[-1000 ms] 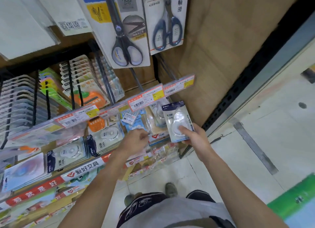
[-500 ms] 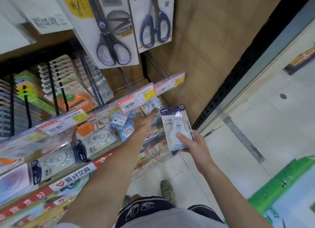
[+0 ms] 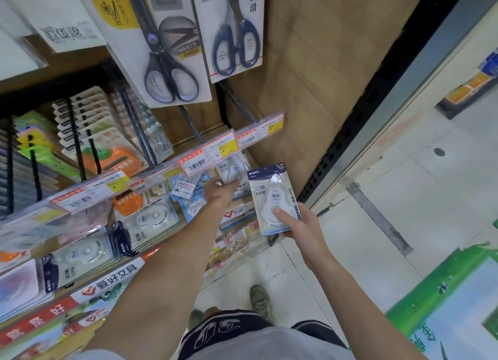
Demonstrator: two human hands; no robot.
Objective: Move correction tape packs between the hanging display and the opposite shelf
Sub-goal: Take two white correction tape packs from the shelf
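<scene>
My right hand (image 3: 299, 230) holds a white and blue correction tape pack (image 3: 270, 195) upright in front of the display, thumb pressed on its blister. My left hand (image 3: 219, 192) is stretched out to the hanging correction tape packs (image 3: 233, 169) on the hook just under the red and yellow price tag (image 3: 207, 157). Its fingertips lie on the front pack; whether they pinch it is not visible. More correction tape packs (image 3: 149, 219) lie on the lower shelf to the left.
Carded scissors (image 3: 167, 63) hang above the hooks. Black hooks with sticky notes and an orange item (image 3: 113, 157) fill the left. A wooden side panel (image 3: 310, 76) closes the display on the right. Tiled floor (image 3: 390, 198) and my feet are below.
My left hand has moved up and right from the lower packs to the hanging pack under the price tag. The right hand has kept its pack, drifting slightly right.
</scene>
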